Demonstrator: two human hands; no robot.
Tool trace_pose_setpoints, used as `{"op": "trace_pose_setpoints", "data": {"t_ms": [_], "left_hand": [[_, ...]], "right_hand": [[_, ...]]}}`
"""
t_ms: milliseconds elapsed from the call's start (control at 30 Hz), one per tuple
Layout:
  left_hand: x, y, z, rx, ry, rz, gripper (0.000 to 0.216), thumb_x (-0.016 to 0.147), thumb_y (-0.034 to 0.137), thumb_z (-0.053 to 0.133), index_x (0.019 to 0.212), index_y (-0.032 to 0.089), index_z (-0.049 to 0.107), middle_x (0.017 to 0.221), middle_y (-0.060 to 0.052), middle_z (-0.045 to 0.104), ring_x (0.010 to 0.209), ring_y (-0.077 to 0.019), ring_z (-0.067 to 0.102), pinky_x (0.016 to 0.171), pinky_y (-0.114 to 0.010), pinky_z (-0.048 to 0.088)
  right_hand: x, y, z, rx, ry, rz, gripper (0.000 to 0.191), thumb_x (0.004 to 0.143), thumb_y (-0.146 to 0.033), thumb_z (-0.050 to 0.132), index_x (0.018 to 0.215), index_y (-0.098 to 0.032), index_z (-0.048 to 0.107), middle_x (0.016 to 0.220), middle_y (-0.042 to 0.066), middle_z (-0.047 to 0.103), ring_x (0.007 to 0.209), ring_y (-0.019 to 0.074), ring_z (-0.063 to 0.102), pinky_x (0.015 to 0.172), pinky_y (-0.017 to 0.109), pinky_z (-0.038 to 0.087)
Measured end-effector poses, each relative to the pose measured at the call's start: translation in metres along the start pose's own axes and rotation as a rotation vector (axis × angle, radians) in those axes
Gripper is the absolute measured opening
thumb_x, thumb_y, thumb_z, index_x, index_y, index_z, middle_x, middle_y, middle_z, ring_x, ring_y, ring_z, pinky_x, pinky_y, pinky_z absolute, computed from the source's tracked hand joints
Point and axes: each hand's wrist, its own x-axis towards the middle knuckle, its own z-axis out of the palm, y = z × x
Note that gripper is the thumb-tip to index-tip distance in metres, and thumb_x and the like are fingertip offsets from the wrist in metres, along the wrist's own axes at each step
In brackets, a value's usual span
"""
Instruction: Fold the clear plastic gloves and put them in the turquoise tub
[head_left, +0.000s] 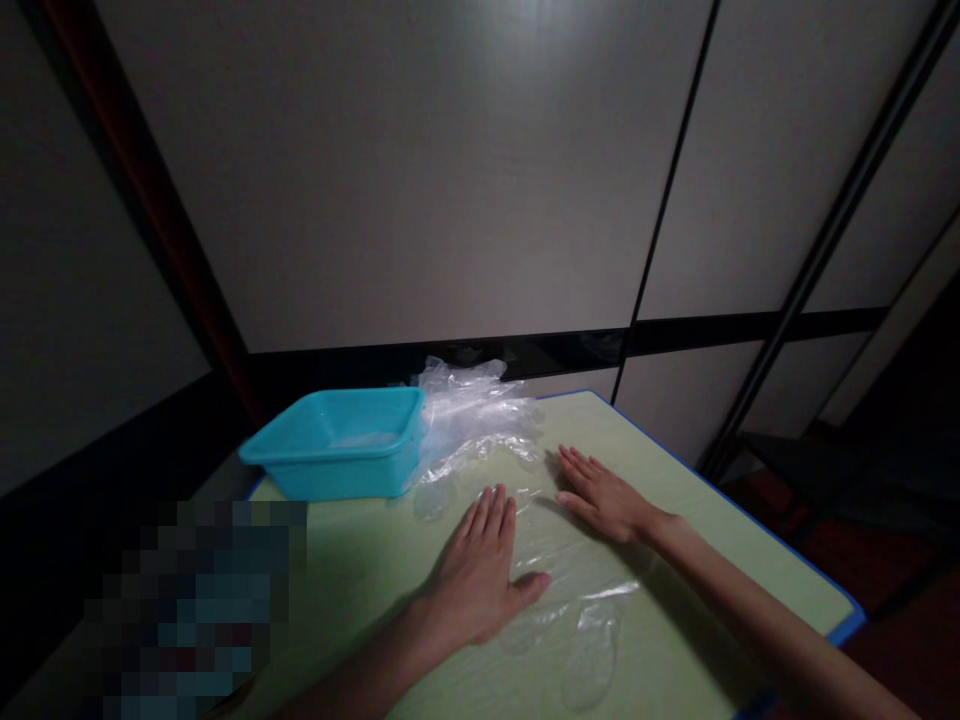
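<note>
A thin, clear plastic sheet [574,575], looking like a disposable glove, lies spread on the pale green table. Rounded finger-like lobes show at its near end. My left hand [480,580] rests flat on its left part, fingers stretched out and thumb apart. Across from it, my right hand [604,495] lies over the sheet's upper right, palm down with fingers extended. Neither hand grips anything. Beyond them is a crumpled heap of clear plastic gloves [476,415], against the right side of a turquoise basin [337,478].
The table [360,570] has a blue edge and stands against pale cabinet doors [450,200] with a dark band. Some pale material shows inside the basin. A pixelated patch covers the lower left. At the right is a dark piece of furniture.
</note>
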Motion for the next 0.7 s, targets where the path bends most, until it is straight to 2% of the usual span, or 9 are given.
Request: {"op": "trace_pose_setpoints", "data": {"t_ms": [133,300,500,600,700], "left_hand": [[0.000,-0.002,0.003,-0.015,0.012,0.005,0.085,0.079,0.064,0.031,0.135,0.001,0.023,0.142,-0.018,0.009,0.130,-0.0302,0.004,0.105,-0.044,0.013],[-0.002,-0.001,0.000,-0.056,-0.012,0.001,0.087,0.080,0.066,0.029,0.136,0.001,0.018,0.142,-0.018,0.007,0.130,-0.0295,0.002,0.106,-0.044,0.014],[0.001,-0.012,-0.019,-0.161,-0.106,-0.028,0.081,0.085,0.061,0.018,0.136,-0.001,0.007,0.142,-0.017,-0.002,0.131,-0.0254,-0.002,0.106,-0.040,0.013],[0.012,-0.018,-0.030,-0.180,-0.048,-0.037,0.075,0.087,0.057,0.016,0.137,0.001,0.012,0.143,-0.016,0.004,0.131,-0.0231,0.003,0.106,-0.038,0.014],[0.034,-0.017,-0.029,-0.182,0.025,0.108,0.059,0.092,0.045,0.015,0.135,0.005,0.022,0.141,-0.012,0.020,0.130,-0.0181,0.018,0.105,-0.031,0.021]], "right_hand": [[0.018,-0.018,0.010,0.010,-0.037,-0.073,0.075,0.085,-0.059,0.018,0.136,-0.004,0.022,0.141,0.016,0.017,0.131,0.0228,0.014,0.106,0.039,0.019],[0.020,-0.015,0.022,0.014,0.008,-0.093,0.071,0.086,-0.057,0.019,0.137,-0.008,0.022,0.141,0.013,0.019,0.130,0.0222,0.015,0.106,0.040,0.018],[0.019,-0.015,0.021,0.003,0.002,-0.086,0.074,0.086,-0.058,0.016,0.136,-0.005,0.023,0.141,0.016,0.020,0.130,0.0223,0.016,0.106,0.039,0.019],[0.019,-0.016,0.020,0.005,0.016,-0.080,0.074,0.086,-0.059,0.017,0.136,-0.005,0.024,0.141,0.015,0.020,0.130,0.0230,0.017,0.105,0.039,0.020],[0.019,-0.016,0.021,0.005,0.030,-0.084,0.073,0.086,-0.058,0.018,0.135,-0.005,0.027,0.140,0.016,0.022,0.130,0.0226,0.018,0.105,0.039,0.020]]}}
